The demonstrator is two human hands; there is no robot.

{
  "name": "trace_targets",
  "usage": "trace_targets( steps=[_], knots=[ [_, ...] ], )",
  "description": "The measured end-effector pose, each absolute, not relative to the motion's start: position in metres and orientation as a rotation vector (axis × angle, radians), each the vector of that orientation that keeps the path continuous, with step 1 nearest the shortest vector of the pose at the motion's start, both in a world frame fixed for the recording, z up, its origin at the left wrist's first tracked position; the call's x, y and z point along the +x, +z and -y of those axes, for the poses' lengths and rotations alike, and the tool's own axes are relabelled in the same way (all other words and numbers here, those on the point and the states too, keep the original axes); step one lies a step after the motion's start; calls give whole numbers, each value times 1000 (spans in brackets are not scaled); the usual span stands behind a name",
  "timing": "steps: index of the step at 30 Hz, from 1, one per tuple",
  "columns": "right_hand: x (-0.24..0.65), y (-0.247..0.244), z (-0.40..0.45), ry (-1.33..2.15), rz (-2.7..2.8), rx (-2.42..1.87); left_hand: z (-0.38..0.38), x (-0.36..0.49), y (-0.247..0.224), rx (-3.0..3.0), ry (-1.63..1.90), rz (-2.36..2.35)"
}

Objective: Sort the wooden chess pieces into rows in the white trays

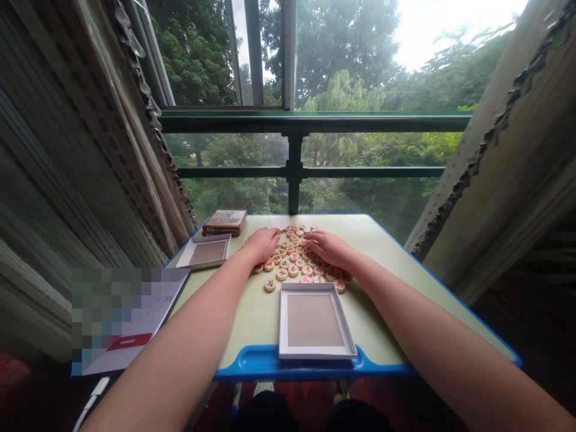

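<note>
Round wooden pieces (293, 257) with red and dark characters lie spread in the middle of the pale table. My left hand (264, 244) rests palm down at the left side of the pieces, its fingers stretched forward and grasping nothing visible. At the right side, my right hand (330, 247) lies over some pieces with its fingers spread toward the middle. The palms hide the pieces under them. Near the front edge, just below the pieces, sits a shallow white box tray (341, 352) with a bare grey-brown bottom.
A second shallow white tray (206, 264) sits at the left, with a brown box (225, 222) behind it. A tablet-like device (130, 342) with a white cable lies at the left edge. Curtains flank the table; a green railing and window stand beyond.
</note>
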State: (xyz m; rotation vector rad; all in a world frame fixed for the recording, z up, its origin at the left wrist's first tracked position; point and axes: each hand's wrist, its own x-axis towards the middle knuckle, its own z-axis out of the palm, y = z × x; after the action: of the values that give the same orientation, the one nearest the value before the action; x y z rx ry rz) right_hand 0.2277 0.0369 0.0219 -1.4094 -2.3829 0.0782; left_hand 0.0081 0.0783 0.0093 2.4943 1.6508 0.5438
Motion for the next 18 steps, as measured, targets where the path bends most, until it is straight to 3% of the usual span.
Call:
trace_targets(
  steps=[11,18],
  knots=[
    [263,15,-57,21,2036,-1786,-85,5,4,2300,619,-1633],
    [254,15,-51,73,2451,-1575,-89,3,1,2277,606,-1600]
  ],
)
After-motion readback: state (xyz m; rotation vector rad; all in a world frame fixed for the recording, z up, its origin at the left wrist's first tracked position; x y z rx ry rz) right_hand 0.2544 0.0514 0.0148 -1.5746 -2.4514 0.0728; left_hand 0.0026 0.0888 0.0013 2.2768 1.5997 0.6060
